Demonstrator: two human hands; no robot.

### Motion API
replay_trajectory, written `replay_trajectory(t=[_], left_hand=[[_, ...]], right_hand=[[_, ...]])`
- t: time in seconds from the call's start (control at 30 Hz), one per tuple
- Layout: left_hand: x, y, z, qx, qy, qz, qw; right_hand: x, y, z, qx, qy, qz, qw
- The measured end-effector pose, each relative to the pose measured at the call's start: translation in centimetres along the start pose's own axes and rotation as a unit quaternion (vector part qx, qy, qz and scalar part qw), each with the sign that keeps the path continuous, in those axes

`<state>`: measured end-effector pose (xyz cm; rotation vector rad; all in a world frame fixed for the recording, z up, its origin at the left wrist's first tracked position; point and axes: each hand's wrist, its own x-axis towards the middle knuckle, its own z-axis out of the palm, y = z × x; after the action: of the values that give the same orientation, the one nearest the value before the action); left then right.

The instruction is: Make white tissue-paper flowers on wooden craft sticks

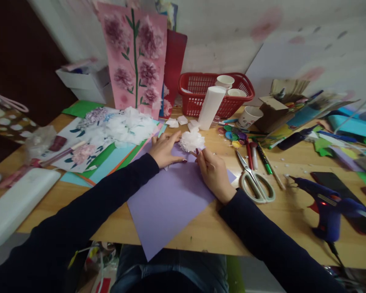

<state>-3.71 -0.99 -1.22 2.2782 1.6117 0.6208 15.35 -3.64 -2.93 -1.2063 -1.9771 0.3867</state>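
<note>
A fluffy white paper flower point(192, 141) sits at the far end of a purple sheet of paper point(167, 207). My left hand point(166, 151) rests on the sheet to the flower's left, fingers stretched and apart, thumb pointing toward the flower. At the flower's lower right edge, my right hand point(212, 170) has its fingers curled and pinched against the petals. Just beyond the flower lie several small white paper squares point(182, 120). A white paper roll point(212, 108) stands behind it.
To the right lie scissors point(256, 183), paint pots point(232, 134), pens and a blue glue gun point(320, 203) with a red light. A red basket point(198, 77) holding cups stands behind. At left are white tissue point(128, 126), coloured sheets and a pink flower picture point(136, 61).
</note>
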Motion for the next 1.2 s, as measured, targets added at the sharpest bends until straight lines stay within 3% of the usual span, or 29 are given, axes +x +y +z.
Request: replay_trajectory(t=[0.1, 0.33, 0.5, 0.6, 0.7, 0.8, 0.87, 1.03, 1.2], left_hand=[[0.2, -0.2, 0.2, -0.004, 0.008, -0.009, 1.0], [0.3, -0.6, 0.7, -0.033, 0.003, -0.032, 0.999], [0.3, -2.2, -1.7, -0.108, 0.052, -0.014, 0.993], [0.0, -3.2, -3.3, -0.133, -0.019, 0.037, 0.99], [-0.2, -3.7, -3.6, -0.11, -0.116, 0.055, 0.986], [-0.2, -3.9, -3.0, -0.089, -0.157, 0.038, 0.983], [-0.2, -4.0, -2.8, -0.134, -0.165, 0.015, 0.977], [-0.4, -2.8, -2.6, -0.376, -0.125, -0.07, 0.916], [-1.2, 0.0, -1.8, -0.497, -0.091, -0.077, 0.859]], right_hand=[[-0.2, 0.1, 0.0, 0.014, 0.016, 0.012, 1.0], [-1.0, -0.2, -0.8, 0.136, 0.125, 0.105, 0.977], [-0.7, -0.2, -1.4, 0.182, 0.169, 0.142, 0.958], [-0.7, -0.2, -1.4, 0.202, 0.17, 0.141, 0.954], [-1.1, -0.2, -1.3, 0.21, 0.149, 0.125, 0.958], [-1.4, -0.2, -1.2, 0.221, 0.117, 0.113, 0.962], [-1.5, -0.3, -1.1, 0.246, 0.099, 0.116, 0.957], [-1.2, -1.2, -1.2, 0.342, 0.087, 0.149, 0.924], [-1.0, -1.8, -1.1, 0.411, 0.057, 0.187, 0.891]])
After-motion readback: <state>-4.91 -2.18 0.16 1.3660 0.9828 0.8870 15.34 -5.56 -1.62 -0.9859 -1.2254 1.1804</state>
